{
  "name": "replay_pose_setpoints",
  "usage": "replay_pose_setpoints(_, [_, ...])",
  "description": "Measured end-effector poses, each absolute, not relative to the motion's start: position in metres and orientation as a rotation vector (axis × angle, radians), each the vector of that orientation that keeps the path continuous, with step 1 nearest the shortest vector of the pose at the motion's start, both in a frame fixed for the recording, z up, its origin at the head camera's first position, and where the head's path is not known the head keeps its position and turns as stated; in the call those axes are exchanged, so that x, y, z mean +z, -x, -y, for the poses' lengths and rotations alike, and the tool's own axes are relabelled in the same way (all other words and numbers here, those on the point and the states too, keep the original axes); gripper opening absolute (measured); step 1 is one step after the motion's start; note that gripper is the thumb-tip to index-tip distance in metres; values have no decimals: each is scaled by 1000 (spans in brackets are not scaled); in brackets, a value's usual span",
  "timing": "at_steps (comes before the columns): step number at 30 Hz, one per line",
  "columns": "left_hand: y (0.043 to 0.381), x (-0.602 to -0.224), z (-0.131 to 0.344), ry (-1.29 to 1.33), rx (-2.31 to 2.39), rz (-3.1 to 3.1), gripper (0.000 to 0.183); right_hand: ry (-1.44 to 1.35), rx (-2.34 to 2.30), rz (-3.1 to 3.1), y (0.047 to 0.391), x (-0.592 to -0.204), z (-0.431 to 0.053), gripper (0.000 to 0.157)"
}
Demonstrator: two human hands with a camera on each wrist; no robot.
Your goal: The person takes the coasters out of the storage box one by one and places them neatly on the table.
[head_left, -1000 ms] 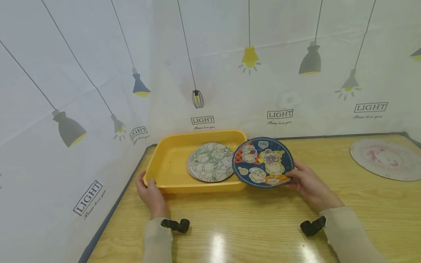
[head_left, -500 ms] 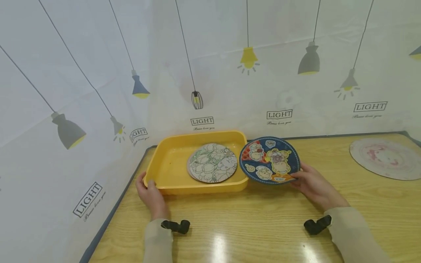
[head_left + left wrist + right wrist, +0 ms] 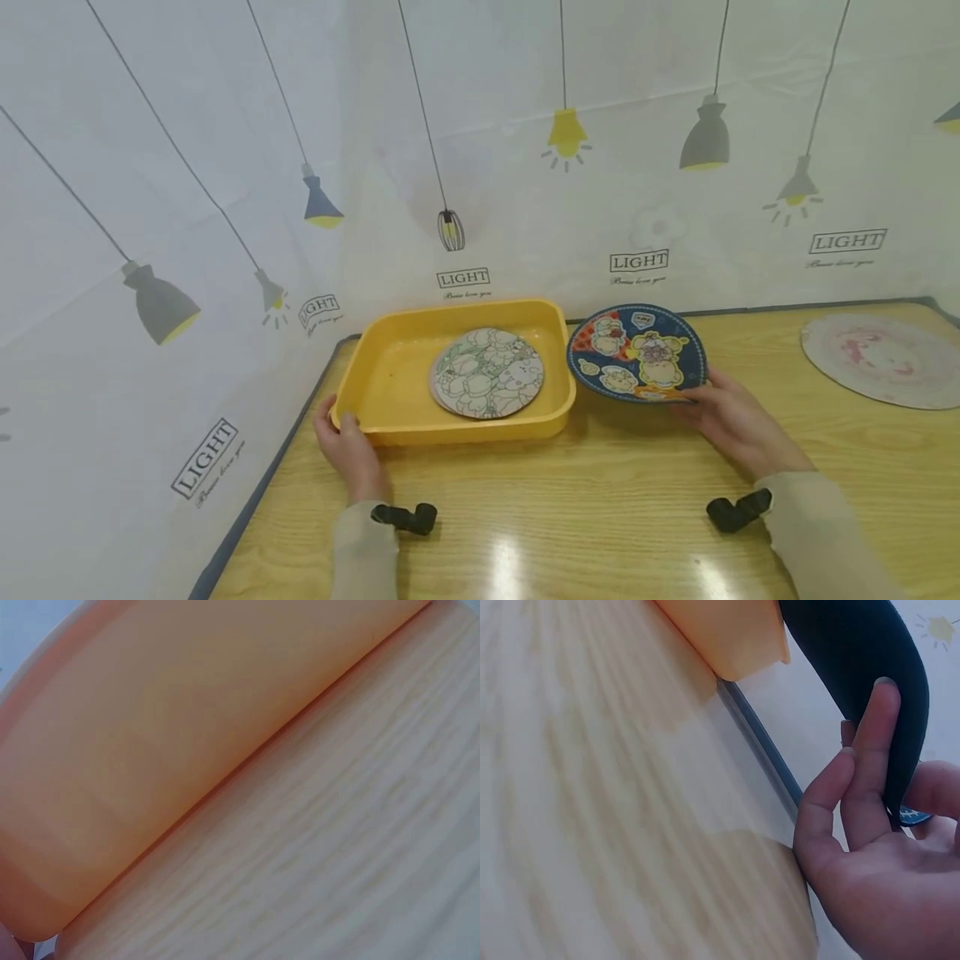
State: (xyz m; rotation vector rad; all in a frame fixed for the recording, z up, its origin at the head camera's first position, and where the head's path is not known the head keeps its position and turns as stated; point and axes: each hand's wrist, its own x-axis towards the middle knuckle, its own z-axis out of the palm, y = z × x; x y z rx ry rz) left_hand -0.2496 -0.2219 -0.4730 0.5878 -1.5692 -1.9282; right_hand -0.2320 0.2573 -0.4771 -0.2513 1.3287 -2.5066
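My left hand point(image 3: 348, 450) grips the front left corner of a yellow plastic tray point(image 3: 382, 375), its thumb over the rim. In the left wrist view, the tray's outer wall point(image 3: 165, 720) rises from the table. Inside the tray, toward its right side, lies a round pad point(image 3: 487, 372) with a green and white flower and cartoon line drawing. My right hand point(image 3: 738, 425) pinches the right edge of a round dark blue mouse pad point(image 3: 600, 371) with cartoon stickers printed on it. That pad hangs tilted beside the tray's right rim. Its black underside point(image 3: 855, 652) faces the right wrist view, with fingers point(image 3: 874, 742) spread beneath.
A larger round pale pad point(image 3: 885, 362) with a pink print lies on the wooden table point(image 3: 585, 517) at the far right. A white sheet point(image 3: 510, 167) printed with lamps stands along the back and left sides, meeting the table at a dark edge.
My right hand has moved right and slightly up with the blue mouse pad, from overlapping the tray's right rim to beside it. The left hand keeps its grip on the tray.
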Motion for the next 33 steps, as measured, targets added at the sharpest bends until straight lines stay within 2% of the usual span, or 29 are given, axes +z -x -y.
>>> replay_pose_setpoints(19, [250,-474,221,-593,-1910,1575,43,377,-2617,-1060,234,-491,-294,62])
replay_pose_setpoints(26, [250,-475,220,-579,-1926,1569,43,421,-2648,-834,232,-496,-308,66])
replay_pose_setpoints(33, [249,-473,220,-577,-1924,1566,42,437,-2639,-710,232,-500,-322,64])
